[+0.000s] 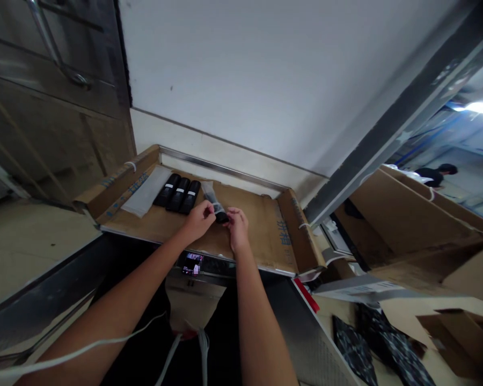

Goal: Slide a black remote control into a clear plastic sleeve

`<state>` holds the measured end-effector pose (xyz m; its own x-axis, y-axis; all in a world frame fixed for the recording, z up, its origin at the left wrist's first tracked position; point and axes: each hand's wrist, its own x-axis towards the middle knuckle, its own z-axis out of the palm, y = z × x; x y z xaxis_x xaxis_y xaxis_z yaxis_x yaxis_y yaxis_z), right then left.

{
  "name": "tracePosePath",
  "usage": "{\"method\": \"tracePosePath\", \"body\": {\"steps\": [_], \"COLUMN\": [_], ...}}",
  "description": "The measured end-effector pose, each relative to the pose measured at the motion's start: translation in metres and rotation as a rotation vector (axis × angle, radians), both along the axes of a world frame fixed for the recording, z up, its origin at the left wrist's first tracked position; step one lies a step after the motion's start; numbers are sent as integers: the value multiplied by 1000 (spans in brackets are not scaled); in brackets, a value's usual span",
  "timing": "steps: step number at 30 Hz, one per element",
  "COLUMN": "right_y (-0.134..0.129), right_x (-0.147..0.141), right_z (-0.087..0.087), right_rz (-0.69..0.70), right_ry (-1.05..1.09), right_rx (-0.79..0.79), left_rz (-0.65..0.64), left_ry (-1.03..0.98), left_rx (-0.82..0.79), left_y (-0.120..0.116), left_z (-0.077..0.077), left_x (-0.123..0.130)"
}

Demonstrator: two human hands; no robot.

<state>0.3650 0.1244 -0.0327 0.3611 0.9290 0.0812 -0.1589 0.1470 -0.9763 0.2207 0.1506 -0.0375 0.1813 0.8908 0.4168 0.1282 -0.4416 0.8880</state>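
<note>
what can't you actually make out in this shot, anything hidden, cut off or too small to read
- Black item between the left hand and right hand, head view: fingers cover most of it; each hand's grip is unclear.
- Labels on the three black items: too small to read.
- Phone screen: too small, half hidden behind the cardboard tray edge.
- Blue print on the tray flaps: blurred.
- Person far right: partly hidden by cardboard.
</note>
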Motion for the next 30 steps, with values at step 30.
{"method": "tracePosePath", "body": {"steps": [30], "right_y": [2], "right_x": [-1], "right_z": [-1], "right_rz": [167], "right_ry": [-113], "right_rx": [-159], "left_rz": [-147], "left_ry": [215], "left_rx": [143], "left_y": [-25], "left_z": [8], "left_x": [-7]}}
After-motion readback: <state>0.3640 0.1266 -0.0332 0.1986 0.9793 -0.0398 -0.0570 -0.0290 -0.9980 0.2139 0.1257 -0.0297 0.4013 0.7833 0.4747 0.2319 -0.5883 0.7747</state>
